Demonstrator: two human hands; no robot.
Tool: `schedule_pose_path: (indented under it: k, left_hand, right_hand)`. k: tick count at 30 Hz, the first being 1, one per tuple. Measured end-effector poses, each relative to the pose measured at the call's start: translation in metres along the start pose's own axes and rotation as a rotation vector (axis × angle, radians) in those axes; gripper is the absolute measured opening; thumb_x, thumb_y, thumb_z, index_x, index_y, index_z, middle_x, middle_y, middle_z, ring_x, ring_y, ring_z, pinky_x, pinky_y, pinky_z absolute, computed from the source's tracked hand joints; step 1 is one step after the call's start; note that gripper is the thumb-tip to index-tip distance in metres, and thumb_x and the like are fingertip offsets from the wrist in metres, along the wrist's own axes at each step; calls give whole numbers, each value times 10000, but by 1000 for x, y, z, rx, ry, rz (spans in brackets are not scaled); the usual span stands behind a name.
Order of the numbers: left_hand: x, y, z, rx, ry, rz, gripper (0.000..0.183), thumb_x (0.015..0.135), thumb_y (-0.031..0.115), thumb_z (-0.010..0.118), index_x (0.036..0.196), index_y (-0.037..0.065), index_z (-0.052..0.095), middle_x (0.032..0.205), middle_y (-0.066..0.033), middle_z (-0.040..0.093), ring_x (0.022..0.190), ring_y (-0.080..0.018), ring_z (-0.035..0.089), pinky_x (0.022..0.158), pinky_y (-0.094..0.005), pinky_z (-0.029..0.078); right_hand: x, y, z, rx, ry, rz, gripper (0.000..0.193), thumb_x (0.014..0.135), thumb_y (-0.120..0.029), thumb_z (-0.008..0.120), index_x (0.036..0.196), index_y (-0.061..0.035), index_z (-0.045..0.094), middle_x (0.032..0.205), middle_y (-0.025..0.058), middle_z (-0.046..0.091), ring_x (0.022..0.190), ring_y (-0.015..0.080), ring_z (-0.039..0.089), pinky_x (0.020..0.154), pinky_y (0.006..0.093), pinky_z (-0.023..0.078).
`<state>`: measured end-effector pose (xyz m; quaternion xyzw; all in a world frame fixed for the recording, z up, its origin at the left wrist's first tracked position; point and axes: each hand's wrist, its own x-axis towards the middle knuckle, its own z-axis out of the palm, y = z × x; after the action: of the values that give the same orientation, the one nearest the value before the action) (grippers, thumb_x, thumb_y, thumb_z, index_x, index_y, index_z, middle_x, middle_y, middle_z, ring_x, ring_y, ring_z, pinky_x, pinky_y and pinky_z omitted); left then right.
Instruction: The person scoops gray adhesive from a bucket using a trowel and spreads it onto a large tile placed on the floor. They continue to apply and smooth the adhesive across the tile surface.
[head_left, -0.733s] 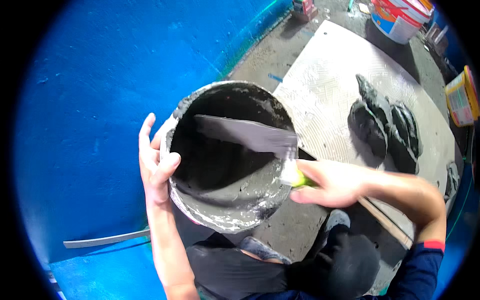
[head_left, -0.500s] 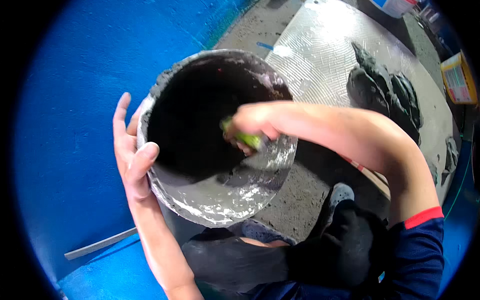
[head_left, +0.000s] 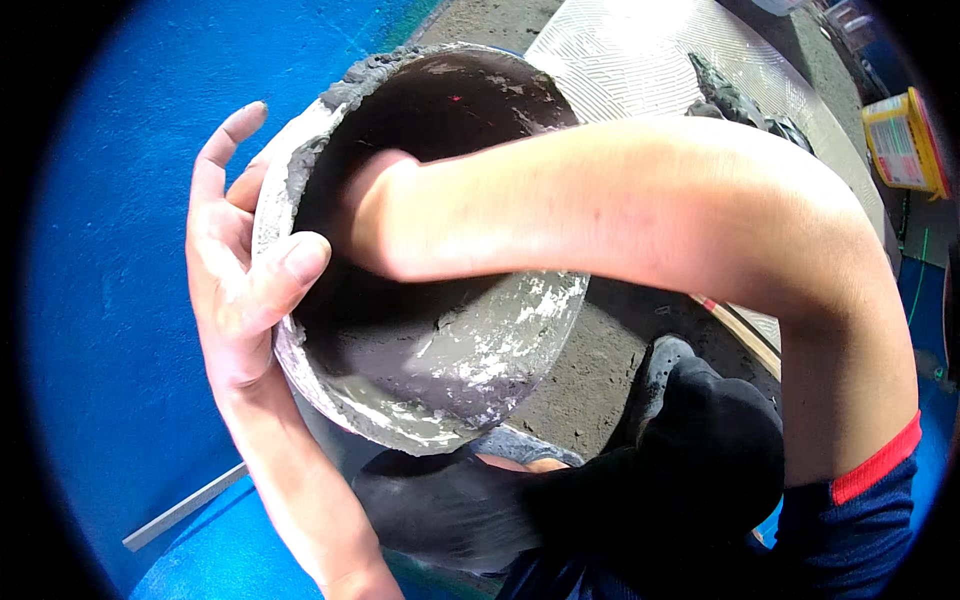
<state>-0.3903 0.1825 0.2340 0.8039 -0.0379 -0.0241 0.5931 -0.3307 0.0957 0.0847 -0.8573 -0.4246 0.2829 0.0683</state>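
A mortar-caked bucket (head_left: 490,370) is tilted toward me, its mouth facing up and its inside dark in the upper part. My left hand (head_left: 235,270) is closed on its left rim, the thumb hooked over the edge and the other fingers along the outside. My right hand (head_left: 380,205) reaches deep into the bucket from the right, bent at the wrist. Its fingers, and anything in them, are hidden in the shadow and behind the left rim. Thick grey mortar (head_left: 375,75) clings to the upper left rim.
On the right lies a large tile (head_left: 620,50) combed with ridged adhesive, dark mortar heaps (head_left: 735,100) on it. Beyond stands a yellow tub (head_left: 905,145). A blue wall (head_left: 130,250) borders the left. My shoe (head_left: 668,365) rests on the gritty floor (head_left: 575,400) below the bucket.
My right hand, earlier closed on a bright green handle at the bucket's middle, has moved left and deeper inside, out of sight. The bucket and my left hand have shifted slightly up and left.
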Motion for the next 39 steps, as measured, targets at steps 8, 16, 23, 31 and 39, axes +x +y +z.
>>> schedule_pose_path:
  k: [8, 16, 23, 31, 39]
  left_hand:
    - [1, 10, 20, -29, 22, -29, 1174, 559, 352, 831, 1444, -124, 223, 1228, -247, 625, 1115, -290, 639, 1063, -351, 423]
    - [-10, 5, 9, -31, 93, -34, 1217, 558, 380, 822, 1458, -127, 179, 1274, -259, 593, 1152, -311, 620, 1084, -381, 411]
    - [-11, 6, 15, -95, 35, -51, 1217, 558, 326, 849, 1475, -99, 172, 1269, -244, 604, 1168, -290, 609, 1083, -371, 402]
    - [-16, 0, 15, -100, -10, -6, 1164, 591, 291, 851, 1476, -90, 198, 1296, -247, 583, 1208, -296, 579, 1082, -376, 396]
    - [-15, 0, 11, -117, 8, -7, 1166, 595, 290, 831, 1483, -86, 175, 1254, -241, 611, 1186, -281, 596, 1072, -371, 407]
  right_hand:
    - [-24, -36, 57, -89, -67, -50, 209, 796, -133, 653, 980, -87, 739, 943, 83, 701, 833, 223, 664, 654, 398, 532]
    - [-53, -31, 54, -201, -186, -83, 256, 751, -121, 677, 992, -101, 760, 1017, 81, 725, 910, 240, 692, 692, 409, 553]
    - [-90, -5, -17, 13, 21, -46, 249, 872, -150, 571, 1054, -63, 717, 1094, 118, 711, 988, 275, 699, 811, 391, 560]
    - [-33, -16, 67, 116, -26, 252, 332, 936, -206, 544, 1211, -62, 661, 1155, 178, 677, 1102, 279, 652, 841, 381, 554]
    - [-71, 0, -27, 226, -385, -2, 339, 817, -130, 613, 1138, -74, 705, 1145, 135, 695, 1044, 262, 670, 823, 392, 542]
